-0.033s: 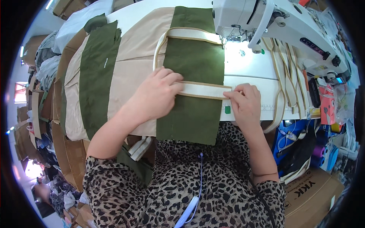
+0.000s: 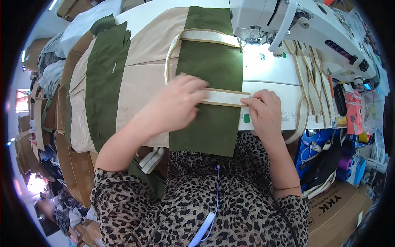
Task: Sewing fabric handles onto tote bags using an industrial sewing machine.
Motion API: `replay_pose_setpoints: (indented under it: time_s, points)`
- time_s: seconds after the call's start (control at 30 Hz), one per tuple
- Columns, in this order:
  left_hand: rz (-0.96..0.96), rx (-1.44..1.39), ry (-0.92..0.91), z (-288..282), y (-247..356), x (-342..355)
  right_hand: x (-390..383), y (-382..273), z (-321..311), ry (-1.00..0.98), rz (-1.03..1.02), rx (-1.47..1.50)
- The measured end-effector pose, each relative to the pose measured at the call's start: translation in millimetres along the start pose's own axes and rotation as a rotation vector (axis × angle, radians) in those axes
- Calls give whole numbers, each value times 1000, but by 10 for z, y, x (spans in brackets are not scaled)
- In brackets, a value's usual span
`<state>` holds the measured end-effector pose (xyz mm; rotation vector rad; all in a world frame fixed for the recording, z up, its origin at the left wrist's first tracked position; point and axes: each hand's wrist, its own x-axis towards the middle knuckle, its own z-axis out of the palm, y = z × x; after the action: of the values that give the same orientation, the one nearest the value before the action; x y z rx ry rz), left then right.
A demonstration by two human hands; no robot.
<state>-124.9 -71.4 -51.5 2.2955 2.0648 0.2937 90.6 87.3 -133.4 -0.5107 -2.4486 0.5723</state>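
Observation:
A white webbing strap (image 2: 224,97) with tan edges lies across a dark green fabric panel (image 2: 205,131). My right hand (image 2: 266,111) pinches the strap's free end at the panel's right edge. Over the same strap, further left, is my left hand (image 2: 175,103); motion smears its fingers, so I cannot tell whether they grip. Beyond my left hand the strap bends round in a loop, and its other end reaches the sewing machine (image 2: 263,20) near the needle. Beige fabric (image 2: 152,45) joins the green panel on its left.
More straps (image 2: 312,82) hang over the white table (image 2: 271,96) at the right. A cardboard box (image 2: 76,173) stands at the left under the fabric, another box (image 2: 341,214) at the lower right. A small green patch (image 2: 246,118) lies beside a ruler scale on the table.
My left hand has shifted slightly right along the strap and is now blurred. My right hand keeps the strap's end almost in place.

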Motion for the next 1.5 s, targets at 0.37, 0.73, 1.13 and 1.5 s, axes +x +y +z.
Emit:
replay_pose_setpoints:
  time_s: [0.37,0.73,1.13,1.5]
  points:
    - [132,-67,99,447,73,310,-337,-228,-184,-130,-171,18]
    - [150,-74,138,491,51,342,-459,-198,-9,-28,-142,2]
    - [96,-103,160,532,113,336,-436,-219,-12,1,-119,17]
    - [-27,-86,212,650,-145,544,93,-76,-89,-115,-104,-14]
